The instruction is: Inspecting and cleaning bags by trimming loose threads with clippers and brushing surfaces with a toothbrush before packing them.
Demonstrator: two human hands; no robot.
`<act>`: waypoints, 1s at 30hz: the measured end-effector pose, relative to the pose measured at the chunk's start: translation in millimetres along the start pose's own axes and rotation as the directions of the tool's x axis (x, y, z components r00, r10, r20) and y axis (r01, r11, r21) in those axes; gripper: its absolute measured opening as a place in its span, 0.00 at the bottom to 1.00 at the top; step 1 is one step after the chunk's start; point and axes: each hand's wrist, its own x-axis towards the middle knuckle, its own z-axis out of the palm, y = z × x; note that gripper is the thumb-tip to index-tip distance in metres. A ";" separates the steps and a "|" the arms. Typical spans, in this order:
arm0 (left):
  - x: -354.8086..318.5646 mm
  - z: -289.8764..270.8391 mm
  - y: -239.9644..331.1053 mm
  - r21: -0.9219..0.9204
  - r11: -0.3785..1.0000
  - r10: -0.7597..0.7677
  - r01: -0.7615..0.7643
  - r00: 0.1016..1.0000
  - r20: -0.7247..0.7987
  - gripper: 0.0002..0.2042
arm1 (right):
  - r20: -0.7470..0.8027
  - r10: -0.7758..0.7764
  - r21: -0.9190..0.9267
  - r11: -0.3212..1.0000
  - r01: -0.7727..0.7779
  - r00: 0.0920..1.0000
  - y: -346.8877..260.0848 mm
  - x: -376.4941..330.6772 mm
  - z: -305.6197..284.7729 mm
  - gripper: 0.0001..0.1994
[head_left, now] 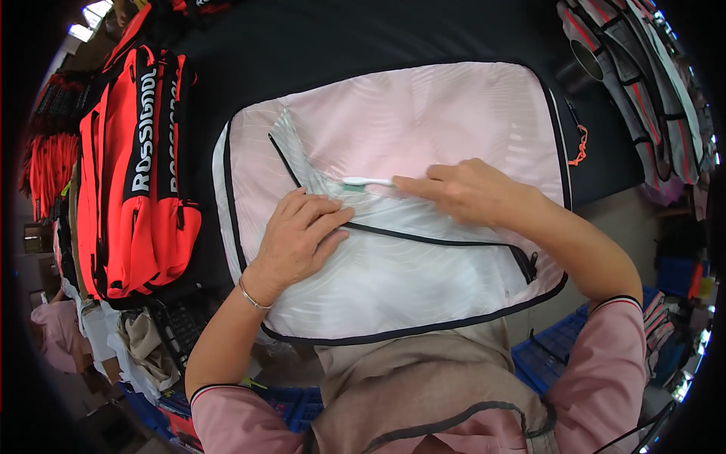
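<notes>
I'm seeing the right hand, the nearer, gripping a white brush-like tool that's pointing leftward, long axis running left-right over the pink bag, up-right of the left hand, resting open on the fabric.

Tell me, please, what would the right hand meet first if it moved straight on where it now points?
Pointing left with the white brush, the right hand would probably meet the pale fold first, just past the brush's tip; its height is unclear here.
</notes>
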 end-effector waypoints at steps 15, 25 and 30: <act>-32.3 -19.8 -17.6 0.061 0.998 0.016 -0.017 1.000 0.011 0.16 | 0.142 0.110 -0.060 0.993 -0.102 0.984 -6.8 -99.1 -10.4 0.33; -37.5 -18.6 -15.0 0.066 0.998 0.006 -0.005 1.000 -0.015 0.15 | 0.017 0.149 -0.012 0.989 -0.149 0.989 -25.8 -119.5 14.7 0.32; -30.4 -14.6 -14.0 0.077 0.997 0.004 -0.005 1.000 0.009 0.15 | 0.036 0.224 -0.018 0.975 -0.223 0.974 -31.1 -106.8 23.8 0.35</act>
